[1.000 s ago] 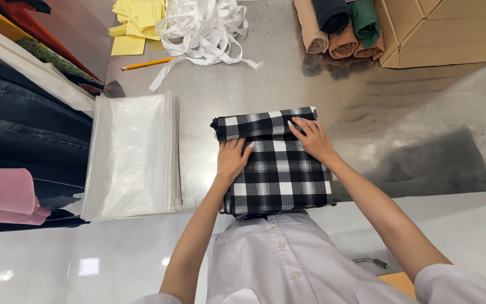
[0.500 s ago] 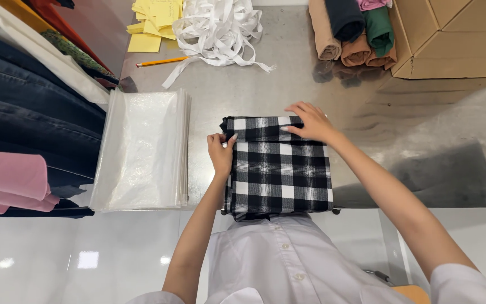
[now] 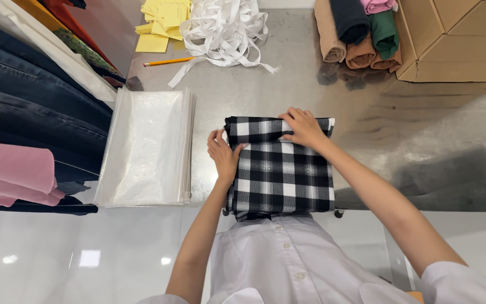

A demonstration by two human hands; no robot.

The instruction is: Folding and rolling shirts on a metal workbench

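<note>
I see the folded black-and-white checked cloth (image 3: pixel 281 166) lying flat on the grey counter (image 3: pixel 288 79), at the near edge, right in front of me. My left hand (image 3: pixel 224 156) sits at the cloth's left edge, its fingers curled narrow around that edge, gripping the fold. My right hand (image 3: pixel 303 126) lies on the far edge of the cloth, its fingers spread flat and pressing down, not closed around anything.

Just left of the cloth, a little apart from it, lies a stack of clear plastic bags (image 3: pixel 146 147). Further left are folded dark jeans (image 3: pixel 29 107) and a pink garment (image 3: pixel 9 174). At the far side I see a heap of white ribbon (image 3: pixel 221 28), yellow paper sheets (image 3: pixel 161 22) and an orange pencil (image 3: pixel 168 61). Far right, rolled fabrics (image 3: pixel 361 31) rest against a cardboard box (image 3: pixel 457 39).
</note>
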